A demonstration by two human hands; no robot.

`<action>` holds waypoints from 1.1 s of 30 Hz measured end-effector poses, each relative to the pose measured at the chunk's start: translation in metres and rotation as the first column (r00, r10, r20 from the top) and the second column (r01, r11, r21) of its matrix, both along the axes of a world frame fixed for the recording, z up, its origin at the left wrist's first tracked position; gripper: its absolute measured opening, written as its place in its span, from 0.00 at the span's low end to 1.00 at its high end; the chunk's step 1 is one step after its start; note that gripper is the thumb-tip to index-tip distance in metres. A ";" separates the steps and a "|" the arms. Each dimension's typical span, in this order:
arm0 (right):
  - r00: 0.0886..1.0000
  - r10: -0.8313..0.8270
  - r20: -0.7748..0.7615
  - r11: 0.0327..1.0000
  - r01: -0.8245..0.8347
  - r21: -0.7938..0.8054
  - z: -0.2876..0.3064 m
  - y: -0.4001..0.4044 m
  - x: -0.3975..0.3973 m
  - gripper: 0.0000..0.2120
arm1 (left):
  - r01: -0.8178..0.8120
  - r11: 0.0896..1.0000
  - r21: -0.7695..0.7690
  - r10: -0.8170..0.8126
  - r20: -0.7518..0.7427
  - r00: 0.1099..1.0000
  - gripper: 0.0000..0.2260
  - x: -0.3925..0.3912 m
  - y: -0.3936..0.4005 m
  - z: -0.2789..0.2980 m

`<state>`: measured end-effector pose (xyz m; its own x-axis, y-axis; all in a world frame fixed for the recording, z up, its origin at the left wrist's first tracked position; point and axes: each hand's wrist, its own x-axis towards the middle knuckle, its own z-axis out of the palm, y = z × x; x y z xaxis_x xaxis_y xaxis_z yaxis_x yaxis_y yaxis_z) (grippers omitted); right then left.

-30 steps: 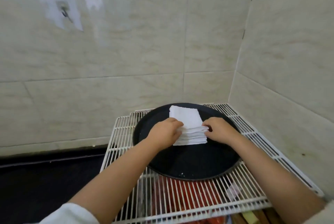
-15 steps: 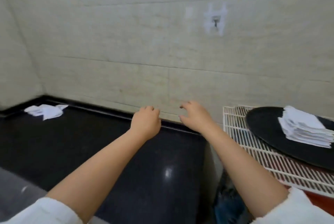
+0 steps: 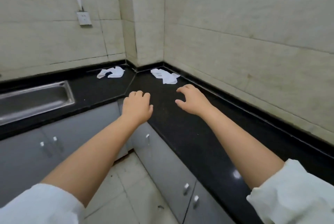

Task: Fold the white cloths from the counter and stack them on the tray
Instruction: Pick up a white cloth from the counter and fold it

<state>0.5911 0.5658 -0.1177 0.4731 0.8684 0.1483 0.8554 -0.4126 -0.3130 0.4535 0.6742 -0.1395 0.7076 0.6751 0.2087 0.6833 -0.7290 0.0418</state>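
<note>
- We see a black polished surface (image 3: pixel 182 133) that bends round the corner of the tiled walls, with grey cupboards beneath it.
- A steel sink (image 3: pixel 34 97) is set into its left stretch.
- One crumpled white cloth (image 3: pixel 113 73) lies near the back edge, left of the corner.
- A second white cloth (image 3: pixel 165 76) lies just right of the corner, close to the wall.
</note>
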 end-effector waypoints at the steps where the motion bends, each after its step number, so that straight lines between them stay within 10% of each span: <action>1: 1.000 0.022 0.001 1.000 -0.022 -0.017 -0.006 0.028 0.003 0.21 | -0.020 1.000 -0.001 0.020 -0.004 1.000 0.17 -0.001 0.025 -0.005; 20: 0.953 -0.266 -0.144 0.947 0.230 -0.225 -0.089 0.358 0.194 0.18 | 0.147 0.981 -0.126 -0.165 -0.145 0.976 0.20 0.166 0.399 -0.057; 33: 0.597 -0.738 -0.315 0.674 0.682 -0.285 -0.188 0.473 0.331 0.18 | 0.387 0.830 -0.401 -0.516 -0.293 0.805 0.22 0.339 0.556 -0.170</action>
